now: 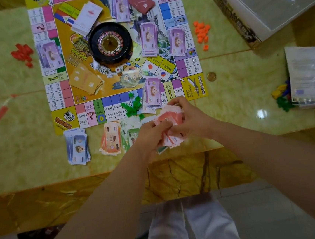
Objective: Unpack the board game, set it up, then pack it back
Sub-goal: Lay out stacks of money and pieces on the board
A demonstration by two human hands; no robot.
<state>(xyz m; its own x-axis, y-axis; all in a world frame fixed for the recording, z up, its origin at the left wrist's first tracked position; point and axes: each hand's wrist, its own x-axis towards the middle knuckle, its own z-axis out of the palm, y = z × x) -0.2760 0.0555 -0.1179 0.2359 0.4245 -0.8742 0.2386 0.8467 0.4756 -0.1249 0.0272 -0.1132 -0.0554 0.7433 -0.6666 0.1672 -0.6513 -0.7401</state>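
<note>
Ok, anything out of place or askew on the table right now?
Yes. The green houses lie scattered across the board's near edge, unlike the red pile and orange pile, which sit off it. The white card stack is fanned out untidily beside the roulette wheel. Nothing looks damaged.

Left hand (151, 134) and right hand (190, 119), curled, touching.

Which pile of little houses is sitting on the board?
The green pile, on the board's near edge. The red pile and the orange pile lie off it, on the table either side.
</note>
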